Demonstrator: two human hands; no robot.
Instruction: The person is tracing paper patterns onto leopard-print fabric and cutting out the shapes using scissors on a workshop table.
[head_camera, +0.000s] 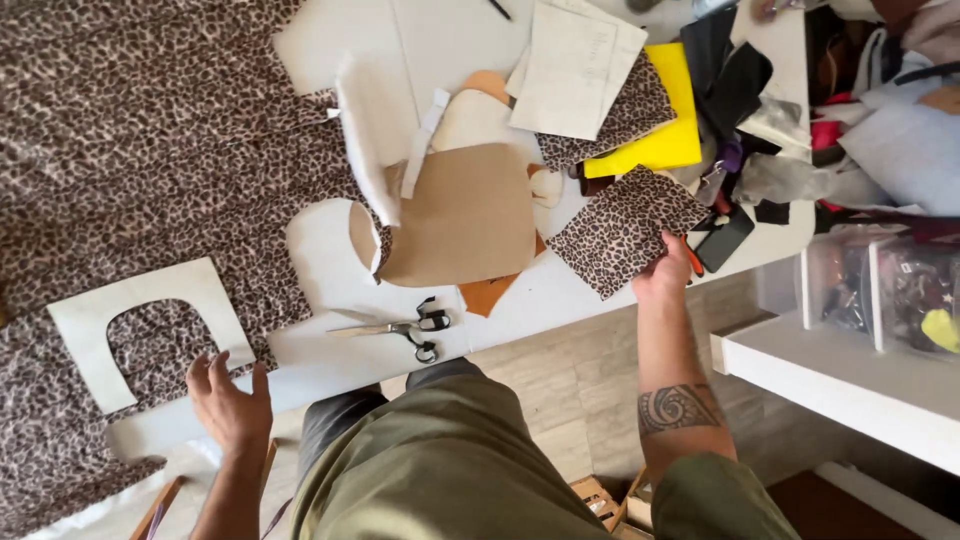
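Note:
My left hand (228, 402) rests flat with spread fingers at the near edge of the white table (330, 250), just below a white arch-shaped paper pattern (150, 305) lying on a large leopard-print fabric (150, 150). My right hand (664, 272) grips the corner of a cut piece of leopard-print fabric (622, 228) at the table's right edge. Black-handled scissors (400, 327) lie shut on the table between my hands.
A tan paper pattern (470, 215), white paper sheets (575, 65), a yellow sheet (665, 140) and dark scraps crowd the far side. A black phone (724, 240) lies by my right hand. White shelves with clear bins (880, 290) stand to the right.

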